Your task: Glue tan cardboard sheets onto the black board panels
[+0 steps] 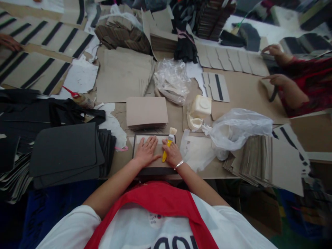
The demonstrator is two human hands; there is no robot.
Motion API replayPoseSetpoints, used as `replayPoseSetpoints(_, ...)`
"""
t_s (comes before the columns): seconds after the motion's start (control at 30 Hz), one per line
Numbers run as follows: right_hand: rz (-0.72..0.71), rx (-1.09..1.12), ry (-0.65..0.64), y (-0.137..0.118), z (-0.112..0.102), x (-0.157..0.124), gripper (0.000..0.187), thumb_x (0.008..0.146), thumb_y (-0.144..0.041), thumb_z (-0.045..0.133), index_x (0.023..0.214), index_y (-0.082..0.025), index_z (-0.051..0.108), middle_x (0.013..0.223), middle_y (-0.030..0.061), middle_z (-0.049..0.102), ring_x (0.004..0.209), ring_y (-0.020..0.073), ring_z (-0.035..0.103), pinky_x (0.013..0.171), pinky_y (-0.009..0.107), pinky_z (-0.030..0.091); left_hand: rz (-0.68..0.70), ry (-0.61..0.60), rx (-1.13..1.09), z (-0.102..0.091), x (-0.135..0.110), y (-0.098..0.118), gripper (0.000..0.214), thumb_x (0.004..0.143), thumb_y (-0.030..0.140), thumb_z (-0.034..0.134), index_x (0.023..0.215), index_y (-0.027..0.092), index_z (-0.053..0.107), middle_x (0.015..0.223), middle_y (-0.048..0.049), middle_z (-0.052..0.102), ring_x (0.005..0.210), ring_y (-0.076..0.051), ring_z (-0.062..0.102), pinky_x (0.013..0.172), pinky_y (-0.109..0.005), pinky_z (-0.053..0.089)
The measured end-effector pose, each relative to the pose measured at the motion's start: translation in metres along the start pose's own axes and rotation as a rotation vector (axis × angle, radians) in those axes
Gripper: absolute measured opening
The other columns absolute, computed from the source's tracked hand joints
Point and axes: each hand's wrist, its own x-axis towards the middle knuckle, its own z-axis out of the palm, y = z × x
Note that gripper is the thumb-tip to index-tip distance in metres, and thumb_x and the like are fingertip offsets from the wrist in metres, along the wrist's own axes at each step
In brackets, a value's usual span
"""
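Observation:
In front of me on the table lies a brown board with dark edges, its near edge a black strip. My left hand rests flat on it, fingers stretched out and thumb pointing right. A paintbrush with a yellow handle and pale bristles is held in my right hand, which also lies on the board. The bristles point away from me. Just beyond the board sits a stack of brown panels.
Black sheets are piled at left, near a red-tipped bottle. A cream plastic container and plastic bag lie right of centre. Grey-brown boards lean at right. Co-workers' hands show at right and a hand at left.

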Motion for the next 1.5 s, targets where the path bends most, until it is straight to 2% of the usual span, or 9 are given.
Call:
replayPoseSetpoints(0.17,0.090,-0.120,0.042,0.002,-0.006,-0.021,0.032,0.077,-0.005,0.045,0.104,-0.017,0.057,0.134,0.0127,0.051,0.124,0.0224,0.045,0.105,0.044,0.032,-0.193,0.010,0.085,-0.010,-0.039,-0.032,0.078,0.085,0.057,0.038,0.145,0.010,0.022,0.152,-0.0148,0.018,0.141,-0.027,0.014,0.112,-0.052,0.000)
replayPoseSetpoints(0.37,0.011,-0.051,-0.008,-0.032,0.014,-0.009,0.032,0.078,-0.007,0.046,0.107,-0.017,0.057,0.134,0.0108,0.051,0.123,0.0213,0.046,0.106,0.043,0.033,-0.251,0.013,0.118,-0.009,-0.049,-0.033,0.078,0.085,0.059,0.034,0.145,0.011,0.022,0.152,-0.0140,0.016,0.141,-0.028,0.014,0.111,-0.055,0.001)
replayPoseSetpoints(0.67,0.265,-0.220,0.171,0.004,-0.023,-0.047,0.041,0.074,-0.001,0.043,0.111,-0.013,0.055,0.125,0.0167,0.057,0.119,0.0273,0.049,0.098,0.049,0.040,-0.440,0.039,0.106,-0.024,-0.081,-0.049,0.070,0.086,0.055,0.037,0.139,0.009,0.035,0.146,-0.0198,0.032,0.137,-0.033,0.023,0.109,-0.056,0.011)
replayPoseSetpoints(0.83,0.076,-0.123,0.239,-0.018,-0.011,-0.018,0.042,0.073,0.000,0.040,0.110,-0.014,0.054,0.125,0.0151,0.056,0.123,0.0247,0.046,0.099,0.046,0.042,-0.400,0.148,-0.060,-0.027,-0.093,-0.051,0.039,0.092,0.035,0.033,0.107,0.013,0.062,0.105,-0.0165,0.066,0.100,-0.024,0.058,0.088,-0.035,0.040)
replayPoseSetpoints(1.07,-0.154,-0.100,0.086,-0.039,0.008,0.000,0.041,0.066,-0.003,0.046,0.103,-0.017,0.056,0.119,0.0132,0.060,0.106,0.0252,0.057,0.088,0.042,0.049,-0.524,0.192,-0.134,-0.044,-0.125,-0.062,0.048,0.092,0.048,0.032,0.070,0.018,0.062,0.073,-0.0111,0.065,0.072,-0.018,0.059,0.067,-0.027,0.038)
replayPoseSetpoints(1.17,-0.047,-0.203,0.116,-0.022,-0.003,-0.009,0.044,0.067,-0.004,0.045,0.107,-0.019,0.055,0.100,0.0122,0.065,0.085,0.0240,0.062,0.074,0.038,0.051,-0.627,0.338,-0.063,-0.062,-0.158,-0.093,0.044,0.093,0.043,0.031,0.075,0.018,0.063,0.077,-0.0109,0.065,0.079,-0.019,0.059,0.076,-0.029,0.040)
replayPoseSetpoints(1.27,-0.016,-0.263,0.160,-0.017,-0.013,-0.009,0.034,0.076,-0.014,0.047,0.108,-0.020,0.056,0.073,0.0079,0.062,0.064,0.0224,0.059,0.059,0.034,0.049,-0.848,0.547,0.051,-0.081,-0.193,-0.145,0.038,0.090,0.040,0.037,0.107,0.015,0.060,0.105,-0.0151,0.063,0.103,-0.024,0.055,0.090,-0.036,0.039)
replayPoseSetpoints(1.33,-0.063,-0.236,0.193,-0.028,-0.016,-0.002,0.029,0.081,-0.021,0.048,0.109,-0.019,0.055,0.074,0.0072,0.062,0.063,0.0212,0.060,0.059,0.032,0.049,-1.055,0.611,0.077,-0.092,-0.211,-0.185,0.057,0.084,0.047,0.048,0.127,0.010,0.046,0.129,-0.0202,0.050,0.120,-0.030,0.045,0.096,-0.041,0.037)
replayPoseSetpoints(1.5,-0.214,-0.064,0.231,-0.075,-0.007,0.027,0.024,0.087,-0.026,0.047,0.108,-0.018,0.055,0.093,0.0091,0.067,0.077,0.0191,0.064,0.068,0.029,0.052,-1.314,0.336,-0.242,-0.105,-0.223,-0.264,0.073,0.070,0.055,0.061,0.123,0.005,0.050,0.123,-0.0227,0.056,0.115,-0.033,0.053,0.093,-0.038,0.041)
